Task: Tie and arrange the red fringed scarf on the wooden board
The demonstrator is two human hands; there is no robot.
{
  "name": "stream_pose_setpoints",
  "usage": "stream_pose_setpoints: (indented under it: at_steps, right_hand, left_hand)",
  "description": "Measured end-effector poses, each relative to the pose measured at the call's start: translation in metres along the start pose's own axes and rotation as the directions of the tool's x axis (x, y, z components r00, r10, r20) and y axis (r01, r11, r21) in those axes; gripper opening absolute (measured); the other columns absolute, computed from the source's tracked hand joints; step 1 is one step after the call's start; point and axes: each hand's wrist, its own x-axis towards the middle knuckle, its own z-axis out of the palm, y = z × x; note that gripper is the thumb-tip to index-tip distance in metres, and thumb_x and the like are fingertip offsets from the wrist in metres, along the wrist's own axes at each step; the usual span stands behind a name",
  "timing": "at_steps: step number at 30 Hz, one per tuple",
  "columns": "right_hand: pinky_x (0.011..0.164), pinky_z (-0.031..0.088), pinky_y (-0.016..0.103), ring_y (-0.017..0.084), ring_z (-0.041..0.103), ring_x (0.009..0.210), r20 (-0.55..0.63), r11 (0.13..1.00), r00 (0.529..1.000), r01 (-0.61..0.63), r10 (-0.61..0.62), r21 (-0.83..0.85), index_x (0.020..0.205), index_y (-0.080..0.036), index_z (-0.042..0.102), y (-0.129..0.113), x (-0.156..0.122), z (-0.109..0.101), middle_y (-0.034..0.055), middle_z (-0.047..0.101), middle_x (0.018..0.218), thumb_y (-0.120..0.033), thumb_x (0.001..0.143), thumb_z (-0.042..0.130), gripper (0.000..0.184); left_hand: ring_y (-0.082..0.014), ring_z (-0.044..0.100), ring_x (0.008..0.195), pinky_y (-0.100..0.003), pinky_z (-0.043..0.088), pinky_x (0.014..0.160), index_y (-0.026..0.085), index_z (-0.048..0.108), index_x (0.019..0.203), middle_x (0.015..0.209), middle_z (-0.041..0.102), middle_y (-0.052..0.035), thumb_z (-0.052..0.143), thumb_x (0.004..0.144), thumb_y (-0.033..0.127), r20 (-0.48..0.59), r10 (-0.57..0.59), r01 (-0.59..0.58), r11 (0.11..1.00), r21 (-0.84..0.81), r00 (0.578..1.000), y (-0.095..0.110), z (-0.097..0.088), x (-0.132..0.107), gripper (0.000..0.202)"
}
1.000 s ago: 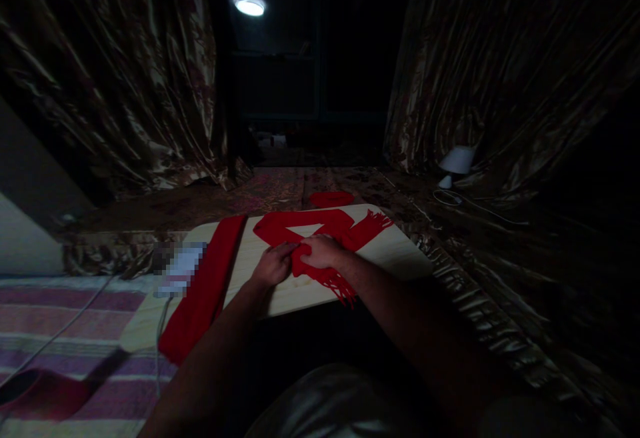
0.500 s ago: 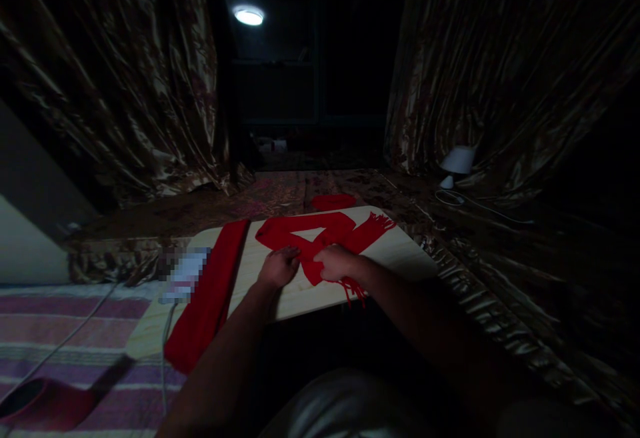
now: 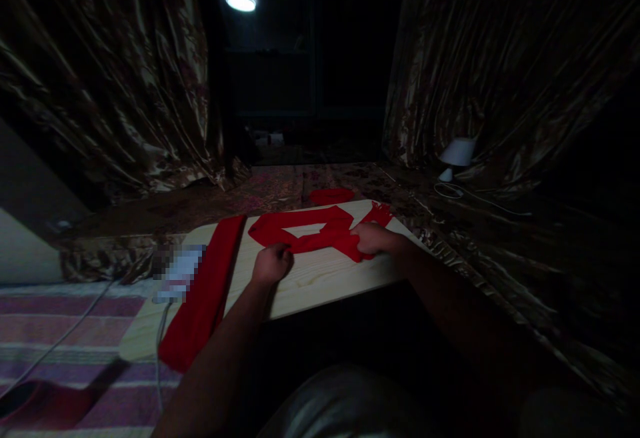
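A long red scarf (image 3: 300, 228) lies looped on a pale wooden board (image 3: 320, 278), with a small bare patch of board showing inside the loop. Its other length (image 3: 205, 291) runs down the board's left side. My left hand (image 3: 271, 263) is closed, pinching the scarf at the loop's near left corner. My right hand (image 3: 374, 238) is closed round the bunched fringed end of the scarf near the board's right edge. More red fringe (image 3: 381, 211) shows just beyond that hand.
A small white device (image 3: 180, 270) with a cable lies at the board's left edge. A red piece (image 3: 331, 195) lies past the board. A white lamp (image 3: 456, 155) stands at the right. Shiny curtains hang on both sides. A striped cloth (image 3: 60, 331) covers the lower left.
My right hand has pulled the fringed end from the board's near middle out to the right, stretching that length of scarf. My left hand stayed at the loop's corner.
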Motion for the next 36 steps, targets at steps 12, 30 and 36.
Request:
stream_pose_setpoints:
  at_steps: [12, 30, 36]
  right_hand:
    - [0.09, 0.045, 0.024, 0.016, 0.064, 0.098, -0.302, 0.935, 0.914, 0.325, -0.272, 0.144, 0.093, -0.019, 0.071, -0.013, -0.003, 0.034, 0.005, 0.073, 0.102, -0.019, 0.085, 0.061, 0.014]
    - [0.082, 0.054, 0.028, 0.017, 0.071, 0.089, -0.211, 0.775, 0.971, 0.049, 0.11, 0.63, 0.1, -0.02, 0.072, -0.002, 0.018, 0.09, 0.005, 0.076, 0.099, -0.034, 0.088, 0.066, 0.019]
    - [0.102, 0.05, 0.036, 0.02, 0.066, 0.111, -0.377, 0.796, 0.921, 0.3, -0.099, 0.525, 0.119, -0.023, 0.073, -0.001, 0.003, 0.078, 0.0075, 0.069, 0.126, -0.012, 0.081, 0.061, 0.042]
  left_hand:
    - [-0.0251, 0.057, 0.129, -0.039, 0.042, 0.111, 0.025, 0.066, 0.131, 0.134, 0.067, -0.005, 0.058, 0.086, 0.037, -0.05, 0.208, -0.208, 0.978, 0.013, 0.977, -0.004, 0.006, -0.001, 0.048]
    - [-0.0278, 0.064, 0.116, -0.039, 0.048, 0.103, 0.021, 0.069, 0.127, 0.123, 0.072, -0.0089, 0.058, 0.084, 0.036, -0.068, 0.222, -0.221, 0.975, 0.03, 0.973, -0.006, 0.009, 0.0, 0.047]
    - [-0.0299, 0.062, 0.12, -0.044, 0.047, 0.105, 0.022, 0.068, 0.13, 0.129, 0.07, -0.0088, 0.059, 0.084, 0.034, -0.069, 0.218, -0.215, 0.975, 0.047, 0.974, -0.008, 0.011, 0.0, 0.048]
